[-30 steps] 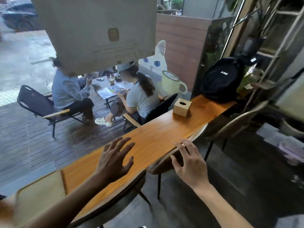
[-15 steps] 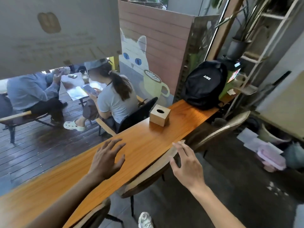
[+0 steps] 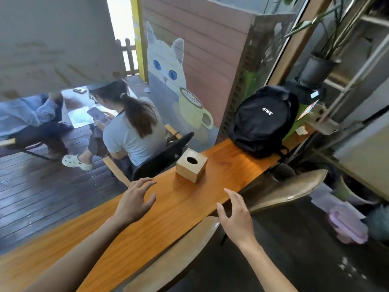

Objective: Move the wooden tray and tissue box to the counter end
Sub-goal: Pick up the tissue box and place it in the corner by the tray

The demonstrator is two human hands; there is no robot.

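Squarely ahead of both hands, the small cube-shaped light-wood tissue box with a dark oval hole in its top (image 3: 191, 165) stands upright on the long orange-brown wooden desk (image 3: 164, 211), roughly midway across its width and well short of the far end. Being a cube, it offers no real long axis; one corner points back toward the person, so two faces slant away to either side. The left hand (image 3: 136, 202) hovers low over the desk near its window-side edge, fingers (image 3: 145, 182) spread and released, holding nothing. The right hand (image 3: 236, 218) hangs at the desk's near edge, above a curved tan chair back (image 3: 181, 256), likewise unclenched and empty. The box lies forward and between them, apart from both; the left hand looks slightly nearer, though either could reach it, and a two-handed pinch on opposite faces seems the likely next step. No wooden tray shows in this view. Beyond the box, a black fabric backpack with white lettering (image 3: 261, 119) sits at the desk's far end, taking up much of the space where the box would presumably go. A second curved chair back (image 3: 294, 190) stands against the near edge further along.
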